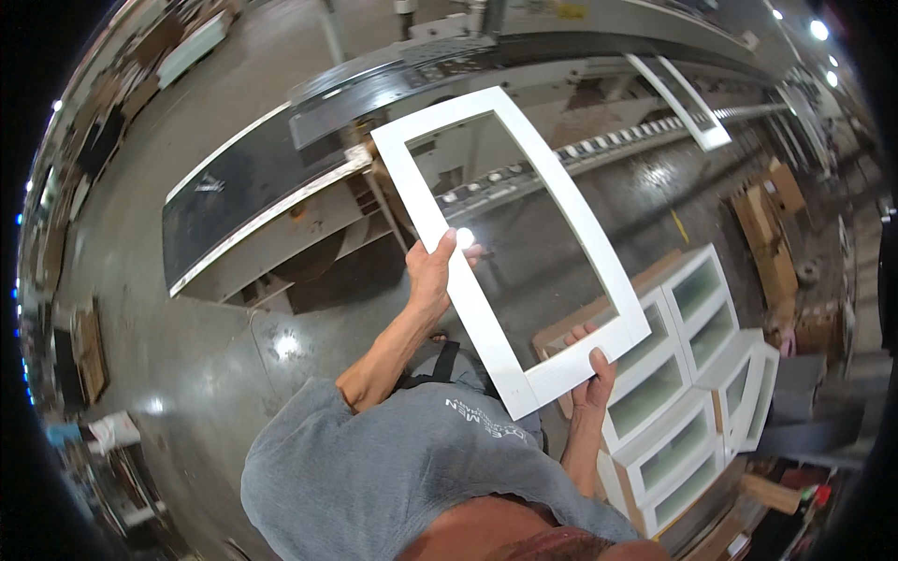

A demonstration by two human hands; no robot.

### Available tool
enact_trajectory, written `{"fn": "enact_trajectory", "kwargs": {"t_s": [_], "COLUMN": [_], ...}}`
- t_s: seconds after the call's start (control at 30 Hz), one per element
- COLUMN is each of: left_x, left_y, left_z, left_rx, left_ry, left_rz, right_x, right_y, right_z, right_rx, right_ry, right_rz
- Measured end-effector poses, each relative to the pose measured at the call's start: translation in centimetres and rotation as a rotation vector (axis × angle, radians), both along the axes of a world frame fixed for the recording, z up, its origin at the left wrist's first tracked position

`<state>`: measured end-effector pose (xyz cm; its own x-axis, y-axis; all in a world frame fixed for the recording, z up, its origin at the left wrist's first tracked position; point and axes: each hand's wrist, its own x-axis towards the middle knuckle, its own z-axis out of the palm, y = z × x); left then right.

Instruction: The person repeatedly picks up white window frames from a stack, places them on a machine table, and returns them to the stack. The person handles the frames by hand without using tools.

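1. Grey concrete floor (187, 374) fills the left of the view; clutter along its far left rim is too blurred for us to identify.
2. Next we note a long machine bed (253, 178) with a dark top and a pale edge, running diagonally up toward the right.
3. Our left hand (432, 273) grips the left long rail of a white frame (543, 379), roughly midway along it, thumb over the front face and fingers wrapped behind. Grasp is closed on the rail.
4. That frame is a rectangular, open-centred door frame, held in the air in front of us, tilted, its top end leaning away to the upper left. It touches nothing but our two hands. Floor and conveyor show through its opening.
5. Our right hand (593, 379) holds the lower short rail near its right corner, fingers curled over the edge. Also a closed grasp.
6. Below and right of that hand, a stack of white frames (692, 393) with glass panes lies on the floor.
7. Further right stand cardboard boxes (767, 234).
8. A second white frame (687, 107) rests on the line at upper right.
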<state>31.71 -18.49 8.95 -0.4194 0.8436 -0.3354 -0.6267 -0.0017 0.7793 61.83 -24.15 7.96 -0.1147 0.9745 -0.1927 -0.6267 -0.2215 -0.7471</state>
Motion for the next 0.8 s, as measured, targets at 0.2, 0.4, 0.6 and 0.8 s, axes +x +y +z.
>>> {"fn": "enact_trajectory", "kwargs": {"t_s": [0.2,0.4,0.6,0.8], "left_x": [-9.4,-16.9,-22.5,-26.7], "left_y": [-0.1,3.7,7.7,10.1], "left_z": [-1.8,-4.3,-6.4,-7.6], "left_rx": [-0.02,-0.015,0.011,0.046], "left_ry": [0.009,0.041,0.052,0.039], "left_rz": [0.141,0.128,0.105,0.071], "right_x": [-8.3,-15.7,-21.2,-24.7], "right_y": [3.3,6.1,9.0,11.0], "right_z": [-2.2,-3.5,-5.2,-8.7], "right_rx": [-0.085,-0.045,-0.012,-0.06], "right_ry": [0.049,0.055,0.141,0.132], "right_rz": [0.21,0.214,0.206,0.179]}}
